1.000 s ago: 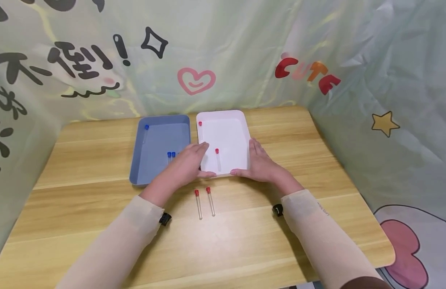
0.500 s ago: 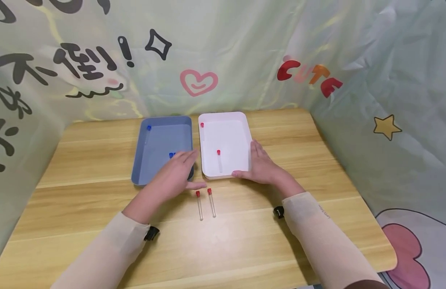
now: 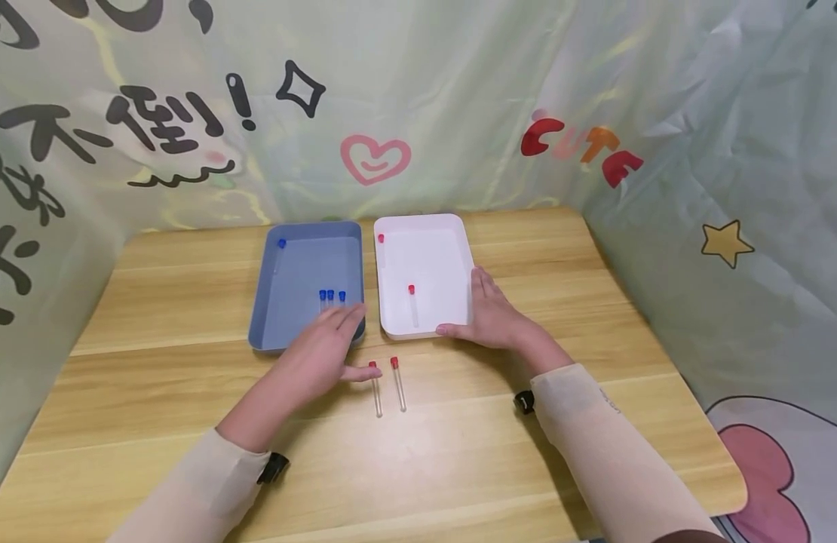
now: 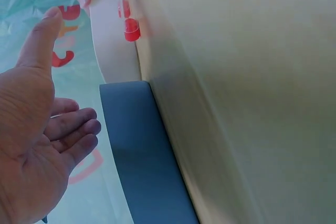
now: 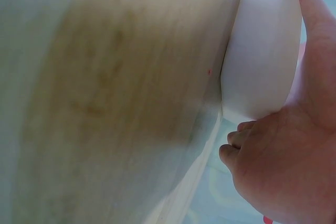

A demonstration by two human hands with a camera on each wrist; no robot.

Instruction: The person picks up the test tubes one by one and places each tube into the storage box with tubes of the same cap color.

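Note:
My left hand (image 3: pixel 317 347), fingers extended and thumb held apart, hovers over the near right corner of the blue-grey tray (image 3: pixel 313 260). It holds nothing. Its thumb tip overlaps, in the head view, the cap of a red-capped test tube (image 3: pixel 377 400) on the table. A second red-capped test tube (image 3: pixel 399 388) lies beside that one. At the white tray (image 3: pixel 439 256), my right hand (image 3: pixel 493 313) rests around the near right corner, its fingers along the right side and its thumb along the front wall. Inside the white tray are a red-capped test tube (image 3: pixel 413 308) and another red cap (image 3: pixel 381 238).
Several blue-capped test tubes (image 3: pixel 323 295) lie in the blue-grey tray, partly behind my left hand. The trays stand side by side at the back of the wooden table (image 3: pixel 446 467). A printed cloth (image 3: pixel 459 113) hangs behind and at both sides.
My left hand has let go of the white tray's left side and moved left and toward me, over the blue-grey tray's near corner. The right hand stays at the white tray.

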